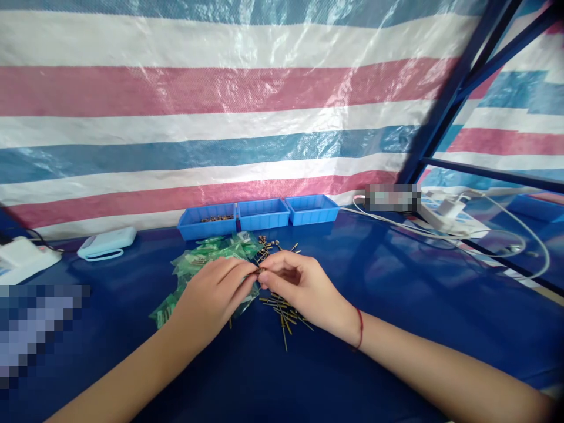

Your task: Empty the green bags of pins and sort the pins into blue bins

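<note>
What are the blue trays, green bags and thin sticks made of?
Blue trays: probably hard plastic, with smooth, evenly coloured walls. Green bags: likely thin plastic film, shiny, crinkled and partly see-through. Thin sticks: seemingly metal, golden and grey with a dull shine.

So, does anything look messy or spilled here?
A little: metal pins lie loose at all angles near the right hand, untidy beside the neat row of blue trays. Nothing looks clearly broken.

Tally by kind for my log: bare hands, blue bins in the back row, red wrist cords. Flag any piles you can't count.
Hands (left hand, right hand): 2
Blue bins: 3
Red wrist cord: 1
Total: 6
Metal pins and green packets overlap too much to count.
</note>
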`<state>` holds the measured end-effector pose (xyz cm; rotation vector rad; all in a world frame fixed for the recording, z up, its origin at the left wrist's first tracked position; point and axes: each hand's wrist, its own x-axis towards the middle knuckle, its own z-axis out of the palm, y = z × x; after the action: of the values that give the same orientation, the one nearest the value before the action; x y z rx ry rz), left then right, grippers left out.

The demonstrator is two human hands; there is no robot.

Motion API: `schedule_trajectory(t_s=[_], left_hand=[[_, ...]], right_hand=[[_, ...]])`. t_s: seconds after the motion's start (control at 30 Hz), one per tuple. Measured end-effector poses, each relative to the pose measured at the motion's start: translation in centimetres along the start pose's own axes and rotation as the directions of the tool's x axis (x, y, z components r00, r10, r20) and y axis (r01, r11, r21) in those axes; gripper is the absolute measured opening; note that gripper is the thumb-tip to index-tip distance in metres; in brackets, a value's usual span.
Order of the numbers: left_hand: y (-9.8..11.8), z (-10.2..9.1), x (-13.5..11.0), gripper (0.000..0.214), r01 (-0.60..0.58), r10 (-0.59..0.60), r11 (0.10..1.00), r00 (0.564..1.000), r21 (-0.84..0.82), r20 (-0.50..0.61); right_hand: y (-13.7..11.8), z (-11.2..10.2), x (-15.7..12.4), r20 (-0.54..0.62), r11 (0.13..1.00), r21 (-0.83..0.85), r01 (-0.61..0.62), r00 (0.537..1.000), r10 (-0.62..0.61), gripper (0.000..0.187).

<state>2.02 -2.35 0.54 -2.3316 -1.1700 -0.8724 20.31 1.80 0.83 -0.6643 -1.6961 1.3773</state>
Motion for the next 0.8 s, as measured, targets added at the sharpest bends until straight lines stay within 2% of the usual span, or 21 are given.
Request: schedule_trajectory(t_s=[0.17, 0.3, 0.37, 0.47, 0.5, 0.57, 0.6, 0.67, 0.7, 0.8], left_hand=[[0.0, -0.5, 0.1, 0.014, -0.099, 0.100, 0.988, 0.995, 0.122, -0.004], [0.4, -0.7, 0.2, 0.016, -0.161, 0.156, 0.967, 0.987, 0.199, 0.042], [-0.1, -0.7, 0.7, 0.021, -0.148, 0.134, 0.961, 0.988, 0.233, 0.077], [-2.8, -0.5, 2.4, 0.026, -0.022, -0.013, 0.962, 0.992, 0.272, 0.127], [-4.2, -0.4, 3.1, 0.027, 0.069, -0.113, 0.952, 0.984, 0.298, 0.134], [-7.3, 0.0, 4.5, 0.028, 0.261, -0.336, 0.897, 0.927, 0.358, 0.166], [-8.8, 0.2, 5.2, 0.029, 0.297, -0.377, 0.879, 0.912, 0.372, 0.162], [-11.1, 0.7, 6.0, 0.025, 0.326, -0.411, 0.866, 0.897, 0.380, 0.166], [-11.8, 1.0, 6.2, 0.022, 0.341, -0.422, 0.860, 0.893, 0.379, 0.157], [-11.3, 1.6, 6.1, 0.027, 0.362, -0.428, 0.863, 0.894, 0.352, 0.130]], right_hand=[[-0.6, 0.1, -0.5, 0.030, 0.982, -0.136, 0.128, 0.992, -0.125, 0.009], [-0.6, -0.1, -0.4, 0.012, 0.988, -0.124, 0.091, 0.996, -0.090, 0.010], [-0.6, -0.4, -0.2, -0.003, 0.991, -0.110, 0.078, 0.997, -0.079, 0.012], [-0.7, -1.1, 0.4, -0.037, 0.991, -0.109, 0.075, 0.996, -0.080, 0.015], [-0.8, -1.4, 0.6, -0.050, 0.990, -0.123, 0.072, 0.996, -0.079, 0.015], [-0.7, -2.2, 1.1, -0.076, 0.979, -0.189, 0.077, 0.993, -0.093, 0.014], [-0.6, -2.7, 1.4, -0.083, 0.966, -0.245, 0.087, 0.990, -0.111, 0.014], [-0.2, -3.7, 1.9, -0.060, 0.905, -0.411, 0.108, 0.987, -0.146, 0.011], [0.1, -4.2, 2.2, -0.027, 0.846, -0.518, 0.124, 0.987, -0.161, 0.011], [1.4, -5.9, 3.3, 0.097, 0.567, -0.800, 0.193, 0.976, -0.195, 0.017]])
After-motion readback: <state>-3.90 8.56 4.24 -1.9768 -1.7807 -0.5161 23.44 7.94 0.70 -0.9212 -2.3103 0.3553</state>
